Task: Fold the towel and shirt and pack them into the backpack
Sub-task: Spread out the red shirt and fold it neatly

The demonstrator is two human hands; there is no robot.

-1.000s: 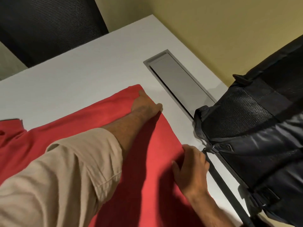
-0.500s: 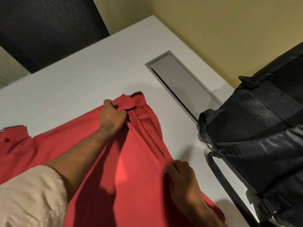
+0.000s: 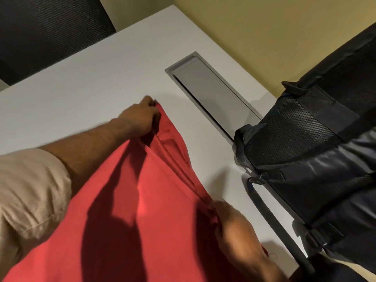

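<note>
Head camera view, looking down over a white table (image 3: 85,94): at far left a beige sleeve (image 3: 30,192) is pushed up the person's left forearm, which reaches across the tabletop. A red shirt (image 3: 126,210) fills the lower middle of the frame, lifted off the surface along its far edge and sagging in soft folds toward the camera. The left hand (image 3: 140,119) grips the shirt's upper corner, fingers curled round the cloth, knuckles toward the lens. From there a doubled hem runs tight and diagonal down to the right hand (image 3: 234,224), which pinches the same edge between curled fingers near the bottom of the frame; that hand is blurred, and its exact finger placement cannot be told. Beyond the shirt, a long grey metal flap (image 3: 211,92) sits flush in the tabletop. At right a black backpack (image 3: 317,159) with a mesh panel stands on the table's edge, just beside the flap's near end and apart from the shirt, one strap (image 3: 272,220) trailing down across the white surface. A dark mesh chair back (image 3: 46,27) shows at upper left, a yellow wall (image 3: 264,27) at upper right.
</note>
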